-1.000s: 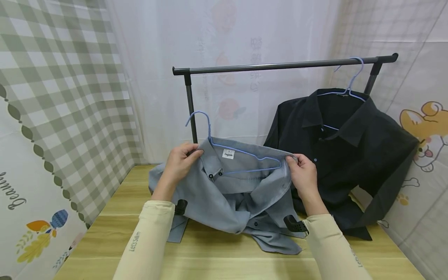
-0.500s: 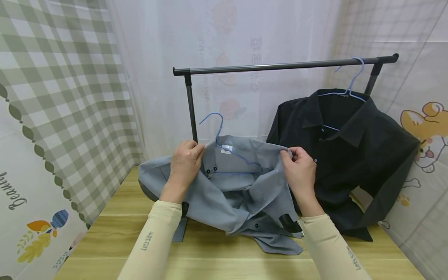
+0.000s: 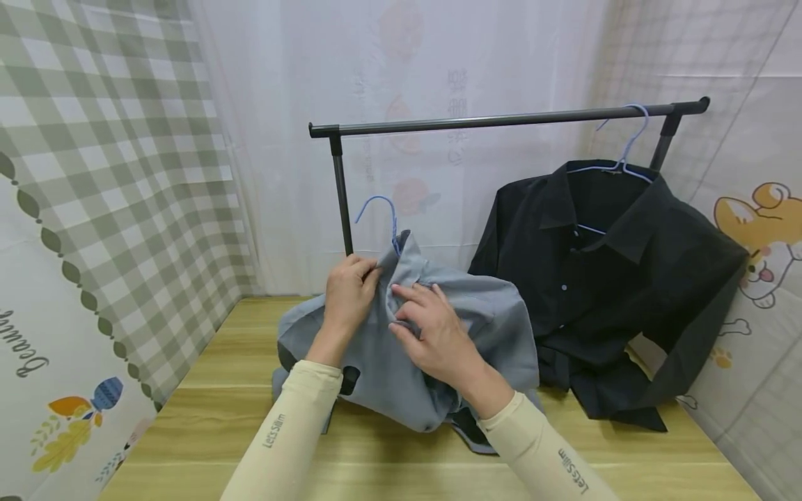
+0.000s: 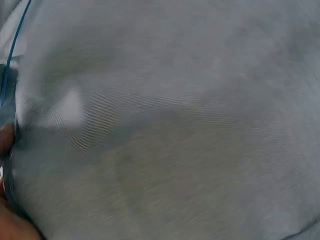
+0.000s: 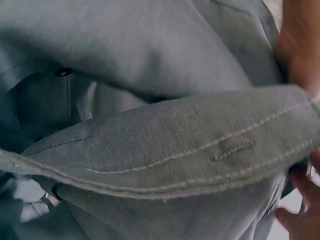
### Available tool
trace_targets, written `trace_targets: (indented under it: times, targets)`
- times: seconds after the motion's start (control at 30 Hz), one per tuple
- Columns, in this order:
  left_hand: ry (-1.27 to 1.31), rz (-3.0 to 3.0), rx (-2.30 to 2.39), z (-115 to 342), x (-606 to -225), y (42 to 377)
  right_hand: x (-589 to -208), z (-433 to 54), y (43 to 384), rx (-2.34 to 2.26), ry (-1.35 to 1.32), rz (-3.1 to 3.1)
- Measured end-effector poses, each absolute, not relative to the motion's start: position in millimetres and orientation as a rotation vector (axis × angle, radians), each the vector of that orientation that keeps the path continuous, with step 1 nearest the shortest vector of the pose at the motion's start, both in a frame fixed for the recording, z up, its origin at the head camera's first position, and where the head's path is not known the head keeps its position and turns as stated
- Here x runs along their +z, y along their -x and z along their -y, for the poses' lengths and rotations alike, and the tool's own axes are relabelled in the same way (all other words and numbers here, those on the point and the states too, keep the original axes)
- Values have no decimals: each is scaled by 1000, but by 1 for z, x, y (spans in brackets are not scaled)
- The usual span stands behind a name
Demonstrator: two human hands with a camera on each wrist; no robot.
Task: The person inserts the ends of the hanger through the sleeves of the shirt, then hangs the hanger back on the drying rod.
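Note:
In the head view a blue-grey shirt is bunched on the table, its collar raised. A blue hanger sits inside it, its hook rising above the collar. My left hand pinches the collar's left side. My right hand is at the shirt's front edge, thumb and fingers spread apart against the cloth. The left wrist view is mostly grey cloth, with fingertips at its left edge. A stitched collar band with a buttonhole crosses the right wrist view, and a dark button shows.
A dark clothes rack stands behind the shirt. From its right end a black shirt hangs on another blue hanger. Wood-grain table lies under both shirts, with printed curtains around it.
My right hand has let go of the collar's right side and moved left to the shirt's front. The collar has folded inward, hiding the label. My left hand has shifted right, still gripping the collar.

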State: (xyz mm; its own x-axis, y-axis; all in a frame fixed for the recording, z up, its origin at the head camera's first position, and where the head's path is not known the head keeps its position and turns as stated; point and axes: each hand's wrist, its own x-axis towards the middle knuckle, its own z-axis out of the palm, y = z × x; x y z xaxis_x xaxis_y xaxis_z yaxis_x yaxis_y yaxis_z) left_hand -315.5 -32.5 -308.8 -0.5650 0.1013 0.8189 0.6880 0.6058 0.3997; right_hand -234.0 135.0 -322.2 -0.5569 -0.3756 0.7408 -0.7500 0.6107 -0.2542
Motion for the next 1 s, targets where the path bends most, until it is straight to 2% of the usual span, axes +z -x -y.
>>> trace_targets:
  times: [0.1, 0.2, 0.37, 0.57, 0.77, 1.0]
  targets:
    - [664, 2073, -1021, 30, -307, 312, -327, -131, 236, 683, -968, 2297]
    - [657, 2110, -1126, 30, -305, 311, -331, -133, 239, 681, -944, 2356]
    - [614, 2129, -1257, 35, -300, 311, -330, -144, 243, 765, -671, 2162]
    - [656, 2151, -1296, 41, -296, 311, -307, -164, 253, 772, -333, 2021]
    - [829, 2146, -1284, 42, -294, 311, -291, -176, 260, 807, -419, 2296]
    - [886, 2182, -1256, 40, -290, 308, -297, -168, 266, 678, -439, 2110]
